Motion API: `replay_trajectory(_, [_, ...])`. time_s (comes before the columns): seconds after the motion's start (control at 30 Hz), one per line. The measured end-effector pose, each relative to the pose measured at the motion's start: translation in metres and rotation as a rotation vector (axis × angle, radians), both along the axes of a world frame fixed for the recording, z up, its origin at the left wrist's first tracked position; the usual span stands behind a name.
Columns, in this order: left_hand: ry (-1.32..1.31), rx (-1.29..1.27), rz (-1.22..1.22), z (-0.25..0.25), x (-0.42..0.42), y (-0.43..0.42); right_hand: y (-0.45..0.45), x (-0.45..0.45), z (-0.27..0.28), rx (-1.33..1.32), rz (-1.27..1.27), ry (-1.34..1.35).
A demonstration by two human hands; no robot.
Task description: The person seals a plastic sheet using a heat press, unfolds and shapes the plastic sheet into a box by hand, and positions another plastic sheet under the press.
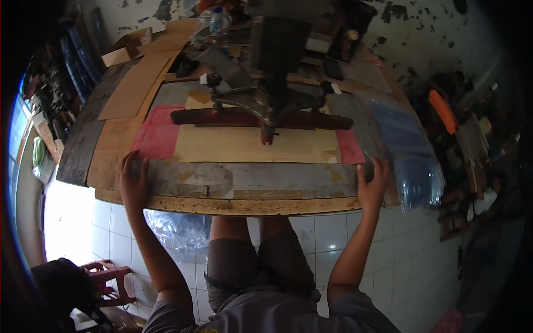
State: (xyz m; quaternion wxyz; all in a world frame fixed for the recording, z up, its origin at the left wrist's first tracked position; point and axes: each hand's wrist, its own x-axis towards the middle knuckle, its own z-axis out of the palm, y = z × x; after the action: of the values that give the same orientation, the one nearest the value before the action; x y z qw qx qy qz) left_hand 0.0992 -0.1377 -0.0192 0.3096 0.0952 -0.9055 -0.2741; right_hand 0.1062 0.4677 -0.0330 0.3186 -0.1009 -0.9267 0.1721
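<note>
Left hand (134, 180) with grip parted, fingertips at pink sheet's (158, 133) near-left corner, right hand (373, 180) likewise, near-right corner, tabletop's (266, 207) front edge

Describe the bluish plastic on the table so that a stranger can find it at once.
Find the table, then the right hand on it. The plastic lies just to that hand's right. Its bluish gloss sets it apart from the yellow sheet.

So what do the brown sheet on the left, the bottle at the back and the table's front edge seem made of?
Brown sheet: matte cardboard, it seems, from its even tan and straight edges. Bottle: probably clear, shiny plastic, being see-through with highlights. Front edge: rough wood or chipboard; its pitted face fits either.
</note>
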Motion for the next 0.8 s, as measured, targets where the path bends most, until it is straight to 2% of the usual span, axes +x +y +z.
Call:
replay_trajectory(0.33, [-0.06, 0.045, 0.02, -0.004, 0.0, -0.002, -0.012, 0.003, 0.013, -0.081, -0.057, -0.123])
replay_trajectory(0.8, [-0.066, 0.084, 0.001, -0.001, 0.003, 0.002, -0.008, 0.003, 0.008, -0.104, -0.032, -0.092])
